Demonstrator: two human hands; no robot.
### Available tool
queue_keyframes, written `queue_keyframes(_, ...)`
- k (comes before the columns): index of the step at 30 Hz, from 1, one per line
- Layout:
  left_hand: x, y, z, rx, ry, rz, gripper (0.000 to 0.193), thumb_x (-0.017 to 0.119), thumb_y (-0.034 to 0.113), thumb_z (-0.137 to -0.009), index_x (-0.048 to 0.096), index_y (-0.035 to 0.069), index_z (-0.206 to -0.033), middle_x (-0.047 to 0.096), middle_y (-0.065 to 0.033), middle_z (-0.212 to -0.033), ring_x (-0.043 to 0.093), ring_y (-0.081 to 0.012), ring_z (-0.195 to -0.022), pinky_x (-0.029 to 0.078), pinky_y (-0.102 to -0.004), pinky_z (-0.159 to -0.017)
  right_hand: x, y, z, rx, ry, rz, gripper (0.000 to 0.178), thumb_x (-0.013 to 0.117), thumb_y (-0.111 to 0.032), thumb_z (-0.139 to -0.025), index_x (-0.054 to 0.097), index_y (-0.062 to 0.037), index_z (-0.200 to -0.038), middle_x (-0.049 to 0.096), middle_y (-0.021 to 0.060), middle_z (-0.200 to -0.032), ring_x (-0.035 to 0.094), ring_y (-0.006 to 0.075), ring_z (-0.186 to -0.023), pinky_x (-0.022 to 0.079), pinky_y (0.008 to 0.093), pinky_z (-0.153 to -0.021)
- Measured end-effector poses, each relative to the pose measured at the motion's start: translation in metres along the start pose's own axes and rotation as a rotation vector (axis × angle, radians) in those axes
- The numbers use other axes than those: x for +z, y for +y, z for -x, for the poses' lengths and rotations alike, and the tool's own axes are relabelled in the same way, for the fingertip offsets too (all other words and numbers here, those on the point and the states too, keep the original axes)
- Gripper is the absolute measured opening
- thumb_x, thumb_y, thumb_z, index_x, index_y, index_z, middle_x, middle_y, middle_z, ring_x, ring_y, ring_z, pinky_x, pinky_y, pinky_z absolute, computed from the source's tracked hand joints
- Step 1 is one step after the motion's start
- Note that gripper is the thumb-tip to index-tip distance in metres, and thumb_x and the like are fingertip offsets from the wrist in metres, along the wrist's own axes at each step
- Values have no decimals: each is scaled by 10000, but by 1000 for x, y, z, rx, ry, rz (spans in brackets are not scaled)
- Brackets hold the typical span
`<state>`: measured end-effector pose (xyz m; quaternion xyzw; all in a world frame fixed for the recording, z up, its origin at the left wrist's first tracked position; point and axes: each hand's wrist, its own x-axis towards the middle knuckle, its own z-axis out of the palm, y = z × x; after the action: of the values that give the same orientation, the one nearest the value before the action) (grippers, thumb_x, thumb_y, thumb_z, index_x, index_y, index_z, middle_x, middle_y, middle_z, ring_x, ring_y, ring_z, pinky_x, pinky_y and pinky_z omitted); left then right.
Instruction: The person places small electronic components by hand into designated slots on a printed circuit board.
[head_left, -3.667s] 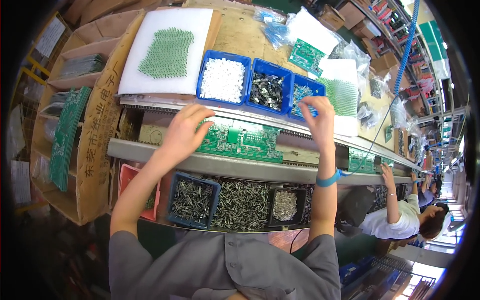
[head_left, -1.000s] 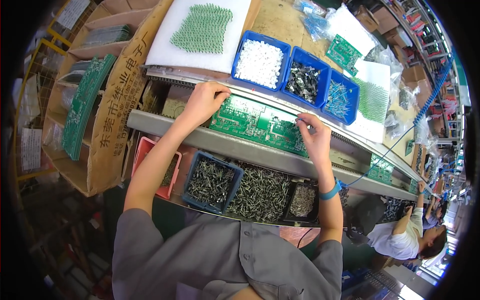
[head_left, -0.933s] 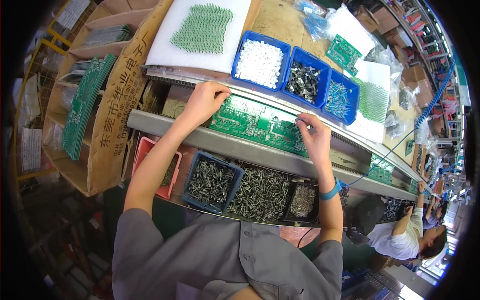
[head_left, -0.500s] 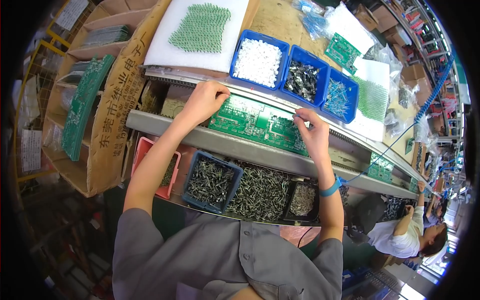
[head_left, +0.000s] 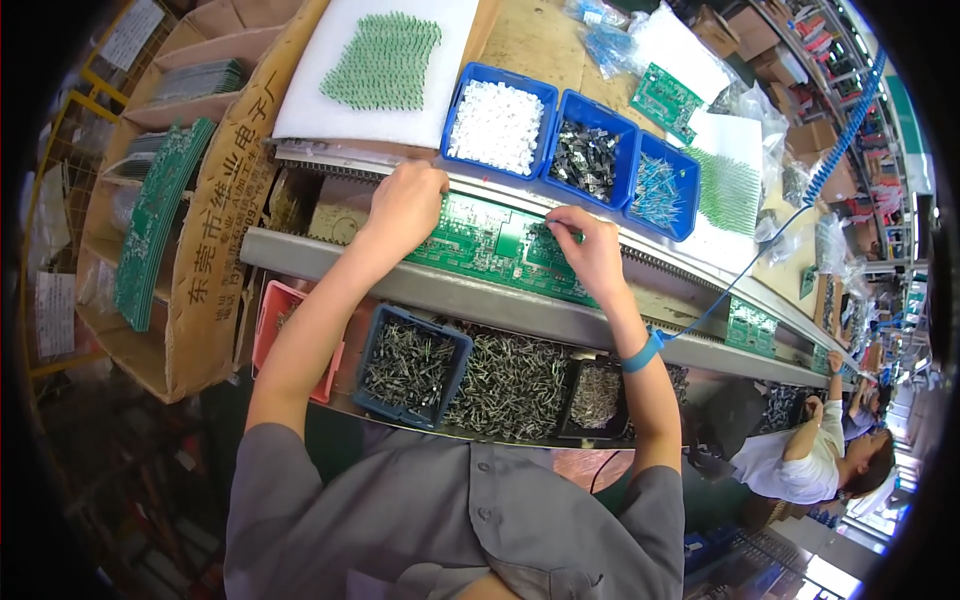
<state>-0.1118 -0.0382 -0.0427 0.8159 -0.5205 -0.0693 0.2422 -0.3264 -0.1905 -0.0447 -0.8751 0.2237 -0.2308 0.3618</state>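
Note:
A green circuit board (head_left: 480, 256) lies in a metal conveyor track in front of me. My left hand (head_left: 405, 208) is at the board's left end, its fingers curled and closed near the far edge; whatever they hold is hidden. Over the board's right half, my right hand (head_left: 588, 250) has thumb and forefinger brought together in a pinch. Anything between those fingertips is too small to name. A blue strap (head_left: 643, 353) with a coiled cord circles my right wrist.
Beyond the track stand blue bins of white connectors (head_left: 495, 125), dark parts (head_left: 585, 155) and blue-leaded components (head_left: 658, 190). Nearer me are a dark blue bin (head_left: 412, 365), loose metal-leaded parts (head_left: 510, 385) and a pink bin (head_left: 268, 325). A cardboard box (head_left: 215, 240) holds boards; co-workers sit right.
My right hand has shifted left along the board, its fingertips now nearer the middle. My left hand's fingers have curled in more at the board's left end. The whole view has slid slightly.

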Motion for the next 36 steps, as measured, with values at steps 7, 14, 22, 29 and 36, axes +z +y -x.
queue_keyframes(7, -6, 52, 44, 314, -206, 364, 135, 627, 74, -771, 631, 14, -892, 591, -156, -868, 596, -349, -854, 484, -432, -749, 0, 3, 1, 0, 8, 19, 100, 641, -25, -822, 677, -12, -915, 694, 144, -845, 681, 252, -684, 516, 306, -622)
queue_keyframes(14, 18, 102, 136, 790, -661, 131, 174, 640, 114, -702, 570, 52, -848, 572, -120, -882, 621, -290, -817, 513, -405, -673, -2, 0, 0, -45, -26, 72, 97, 642, -28, -819, 682, -14, -907, 693, 154, -859, 673, 295, -749, 521, 339, -672)
queue_keyframes(22, 39, 104, 159, 873, -528, 69, 79, 599, 132, -729, 584, 65, -768, 593, -52, -745, 625, -206, -755, 497, -327, -636, -4, -8, -4, -37, -85, 82, 79, 620, -1, -815, 676, -4, -871, 669, 148, -837, 646, 325, -754, 509, 372, -673)
queue_keyframes(29, 34, 100, 152, 887, -527, 116, 61, 596, 139, -725, 591, 80, -715, 593, -52, -724, 625, -208, -731, 492, -325, -619, -3, -6, -6, -74, -99, 103, 77, 626, 3, -797, 675, -3, -857, 654, 149, -815, 633, 334, -748, 501, 392, -680)
queue_keyframes(36, 28, 100, 151, 829, -486, 147, 60, 596, 141, -727, 591, 85, -706, 582, -46, -788, 595, -208, -783, 471, -330, -648, -1, -8, -7, -42, -89, 104, 77, 640, 4, -781, 684, -2, -844, 646, 153, -793, 629, 339, -742, 500, 389, -676)
